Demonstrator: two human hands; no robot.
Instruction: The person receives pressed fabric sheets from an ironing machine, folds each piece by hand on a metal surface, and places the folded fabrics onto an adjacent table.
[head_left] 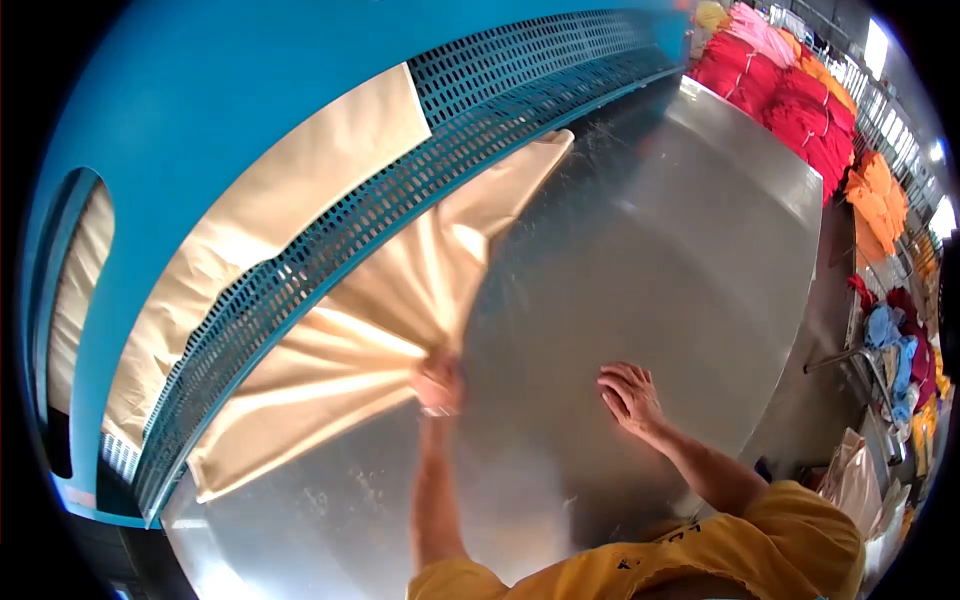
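My left hand (437,382) is closed on the edge of a shiny beige cloth (330,350), which fans out in taut folds from the fist. The cloth spreads over the metal table up to a blue perforated guard. Behind the guard, more beige cloth (270,210) lies against the blue machine. My right hand (630,397) is to the right, over the bare metal surface, with its fingers partly spread and nothing held in it.
The metal table (680,240) reaches to the right under both arms. A blue machine (200,90) with a perforated guard (520,70) borders it on the left and top. Bundles of red cloth (765,95), orange cloth (875,200) and mixed garments (890,340) stand beyond the right edge.
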